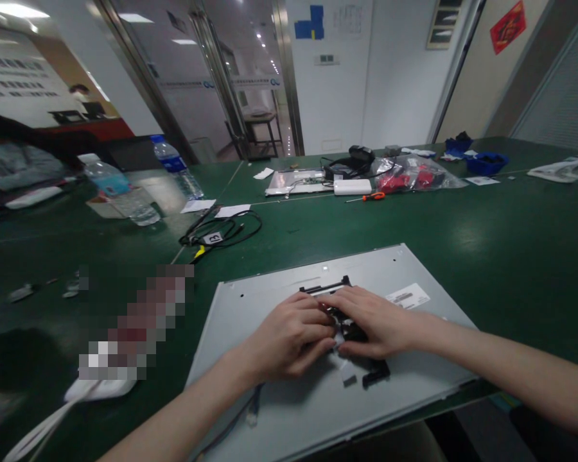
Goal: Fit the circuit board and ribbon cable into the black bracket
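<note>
Panel (313,410) flat on table (491,256); black bracket (354,332) on its middle, partly hidden. I see left hand (296,330) curled at bracket, right hand (376,317) draped over it; whether either pinches, I cannot tell. Screwdriver (372,196) beyond.

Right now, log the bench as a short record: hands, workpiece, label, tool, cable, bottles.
hands: left hand and right hand together at black parts; grip unclear
workpiece: grey panel, flat on green table
label: white label, near right wrist
tool: orange-black screwdriver, beyond panel
cable: coiled black cable, beyond panel's far-left corner
bottles: blue-capped bottle, white-capped bottle
</note>
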Motion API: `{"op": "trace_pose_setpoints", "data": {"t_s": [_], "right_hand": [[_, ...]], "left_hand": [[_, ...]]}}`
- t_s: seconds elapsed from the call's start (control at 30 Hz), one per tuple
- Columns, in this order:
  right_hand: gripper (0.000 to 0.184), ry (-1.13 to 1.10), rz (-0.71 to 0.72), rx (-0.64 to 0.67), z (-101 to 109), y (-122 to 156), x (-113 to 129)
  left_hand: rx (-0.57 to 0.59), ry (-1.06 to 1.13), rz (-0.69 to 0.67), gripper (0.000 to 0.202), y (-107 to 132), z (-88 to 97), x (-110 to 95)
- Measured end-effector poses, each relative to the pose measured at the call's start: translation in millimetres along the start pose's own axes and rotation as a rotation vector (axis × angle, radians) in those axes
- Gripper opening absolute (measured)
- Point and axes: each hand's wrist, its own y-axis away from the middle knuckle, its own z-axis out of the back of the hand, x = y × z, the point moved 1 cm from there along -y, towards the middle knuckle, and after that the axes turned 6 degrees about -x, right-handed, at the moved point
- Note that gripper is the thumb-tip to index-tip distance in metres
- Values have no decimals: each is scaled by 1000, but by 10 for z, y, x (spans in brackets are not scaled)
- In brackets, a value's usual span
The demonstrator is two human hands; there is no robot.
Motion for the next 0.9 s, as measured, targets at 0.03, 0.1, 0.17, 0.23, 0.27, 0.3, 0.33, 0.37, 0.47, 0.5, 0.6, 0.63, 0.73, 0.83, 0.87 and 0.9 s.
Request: {"op": "trace_pose_setpoints", "data": {"t_s": [0.03,0.1,0.17,0.23,0.27,0.3,0.33,0.37,0.47,0.5,0.6,0.63,0.73,0.83,0.87,0.9], "right_hand": [[68,0,1,-1,3,2,-4],[69,3,4,-1,9,8,-14],[71,8,4,2,15,12,-20],[74,7,1,8,22,13,-18],[74,6,-2,12,26,12,-14],[74,7,-6,16,32,10,-9],[73,12,-12,19,38,7,-2],[73,21,-20,22,44,4,4],[70,56,-35,23,66,-2,14],[69,64,-35,22,74,-3,13],[66,89,-29,21,99,-7,-5],[64,105,-27,19,108,-8,-15],[60,160,-28,5,130,-9,-52],[54,186,-23,-3,131,-5,-82],[51,189,-15,-4,126,-3,-87],[48,190,-5,-6,121,0,-90]], "left_hand": [[2,-20,-9,17,5,3,4],[5,-64,-21,17,17,9,14],[4,-97,-28,18,29,13,25],[2,-116,-33,19,40,14,32],[0,-122,-35,20,44,15,32],[-3,-127,-37,20,47,17,31],[-3,-129,-38,21,48,20,27],[-3,-131,-38,21,48,25,23],[-6,-130,-32,21,44,45,7],[-7,-130,-29,21,42,51,2],[-4,-137,-22,20,38,56,-5],[-4,-145,-19,20,38,54,-4],[-12,-163,-11,21,41,42,3],[-15,-165,-9,22,40,40,9],[-14,-164,-10,22,37,44,9],[-14,-164,-11,22,33,49,7]]}}
